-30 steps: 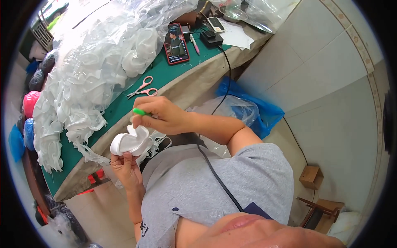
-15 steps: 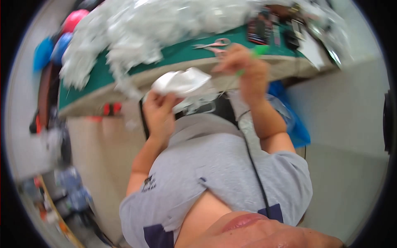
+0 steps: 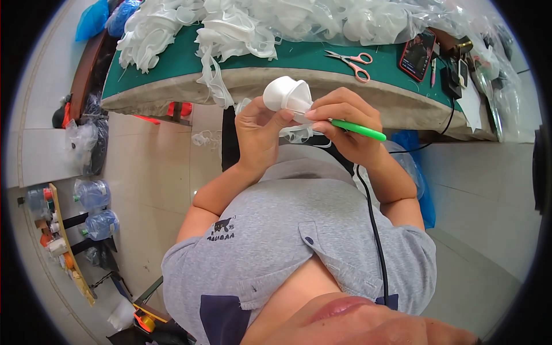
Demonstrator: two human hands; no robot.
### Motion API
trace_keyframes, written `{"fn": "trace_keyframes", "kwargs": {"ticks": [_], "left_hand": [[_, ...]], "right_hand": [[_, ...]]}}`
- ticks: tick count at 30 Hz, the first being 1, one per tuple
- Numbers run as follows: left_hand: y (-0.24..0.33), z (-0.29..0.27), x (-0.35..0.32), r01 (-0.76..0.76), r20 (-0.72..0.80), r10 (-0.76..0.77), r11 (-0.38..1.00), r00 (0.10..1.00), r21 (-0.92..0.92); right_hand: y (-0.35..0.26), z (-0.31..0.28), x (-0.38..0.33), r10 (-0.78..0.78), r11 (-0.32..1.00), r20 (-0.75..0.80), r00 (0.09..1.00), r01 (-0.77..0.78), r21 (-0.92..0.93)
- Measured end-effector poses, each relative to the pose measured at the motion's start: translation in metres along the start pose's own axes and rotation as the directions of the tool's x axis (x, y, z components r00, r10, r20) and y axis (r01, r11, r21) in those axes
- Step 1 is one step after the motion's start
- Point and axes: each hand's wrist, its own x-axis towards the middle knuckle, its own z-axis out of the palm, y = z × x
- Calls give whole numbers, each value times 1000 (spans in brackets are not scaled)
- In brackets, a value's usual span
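I see the white cup (image 3: 286, 95), a moulded foam-like piece, just above the centre of the frame, held up in front of the table edge. Its domed end points to the upper left and its open, trimmed rim faces lower right, so its long axis runs on a slant from upper left to lower right. My left hand (image 3: 259, 135) sits directly below and left of it, fingers curled, thumb pressed up against the cup's underside; that is the hand carrying it. My right hand (image 3: 345, 123) lies to the cup's right, fingertips pinched on the cup's rim and closed round a green tool (image 3: 357, 130) whose shaft points off to the right, away from the cup. I cannot see the tool's working tip; the fingers cover it. Both hands touch the cup, the left more fully.

Behind, in the upper frame, the green table (image 3: 190, 57) carries a heap of white pieces (image 3: 241, 23), with scissors (image 3: 352, 60) to the upper right.
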Motion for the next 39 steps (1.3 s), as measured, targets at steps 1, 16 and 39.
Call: {"fn": "trace_keyframes", "kwargs": {"ticks": [1,16,39], "left_hand": [[0,0,0,4,10,-4,1000,1000,2],[0,3,2,23,-52,-21,999,998,43],[8,-6,11,624,434,-543,779,719,-58]], "right_hand": [[-1,0,-1,1,1000,0,1000,-1,-1],[0,2,-2,-5,998,-1,1000,5,-71],[5,-21,-10,186,899,-41,982,-153,410]]}}
